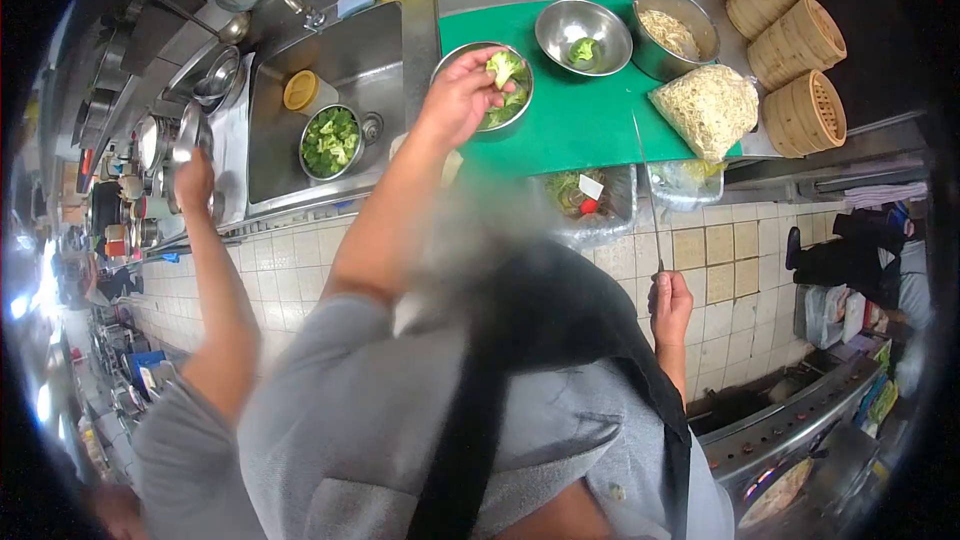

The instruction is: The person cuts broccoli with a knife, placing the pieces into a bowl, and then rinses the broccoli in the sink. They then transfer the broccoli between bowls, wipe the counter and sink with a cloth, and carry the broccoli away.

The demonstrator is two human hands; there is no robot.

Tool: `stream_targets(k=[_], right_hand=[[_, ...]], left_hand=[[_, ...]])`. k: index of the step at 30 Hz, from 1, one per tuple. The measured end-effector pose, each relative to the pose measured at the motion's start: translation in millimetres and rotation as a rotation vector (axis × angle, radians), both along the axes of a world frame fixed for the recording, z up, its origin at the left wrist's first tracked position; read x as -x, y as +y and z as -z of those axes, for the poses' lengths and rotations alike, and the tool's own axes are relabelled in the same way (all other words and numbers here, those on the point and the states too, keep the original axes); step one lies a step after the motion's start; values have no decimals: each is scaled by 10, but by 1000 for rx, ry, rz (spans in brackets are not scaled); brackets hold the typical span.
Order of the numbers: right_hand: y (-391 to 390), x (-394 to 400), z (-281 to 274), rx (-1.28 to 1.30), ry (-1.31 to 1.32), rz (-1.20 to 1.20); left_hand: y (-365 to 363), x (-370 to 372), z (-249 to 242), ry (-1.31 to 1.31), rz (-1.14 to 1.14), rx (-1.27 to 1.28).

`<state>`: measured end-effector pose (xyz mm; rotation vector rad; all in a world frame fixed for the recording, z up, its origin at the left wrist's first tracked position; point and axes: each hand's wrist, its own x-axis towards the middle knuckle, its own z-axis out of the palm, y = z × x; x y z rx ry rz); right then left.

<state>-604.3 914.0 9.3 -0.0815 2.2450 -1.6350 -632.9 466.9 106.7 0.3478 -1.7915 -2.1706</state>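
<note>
My left hand [458,105] pinches a pale green broccoli floret [504,67] above a metal bowl [527,105] that holds more broccoli. The bowl stands on a green cutting board [575,130]. Low at my right side, my right hand [672,307] is closed around the handle of a long knife [650,195], seen almost edge-on. Its tip reaches over the board's near edge. Further back on the board, a second metal bowl [605,52] holds one small broccoli piece [582,50].
A metal pot [700,25] of shredded food and a bag of noodle-like strands [706,108] stand right, beside bamboo steamers [800,45]. The sink [275,155] holds a bowl of broccoli [331,143]. At left, a co-worker's hand [194,180] grips a metal utensil.
</note>
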Motion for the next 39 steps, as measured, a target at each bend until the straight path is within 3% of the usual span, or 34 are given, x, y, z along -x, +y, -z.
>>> stream_targets(k=[2,10,16,18,25,35,39], right_hand=[[-39,19,-25,31,46,-16],[-295,177,-305,38,142,-103],[-448,193,-473,74,204,-172],[-459,164,-521,75,181,-164],[-445,94,-561,76,116,-213],[-339,76,-532,60,88,-154],[-376,60,-618,-10,179,-206]], left_hand=[[106,-95,-21,25,77,-448],[648,-206,-65,-166,150,-233],[1138,-213,51,-295,200,-299],[1265,-226,182,-322,263,-496],[1529,-207,97,-425,343,-400],[1516,-181,248,-251,430,-521],[1595,-173,186,-283,313,-338]])
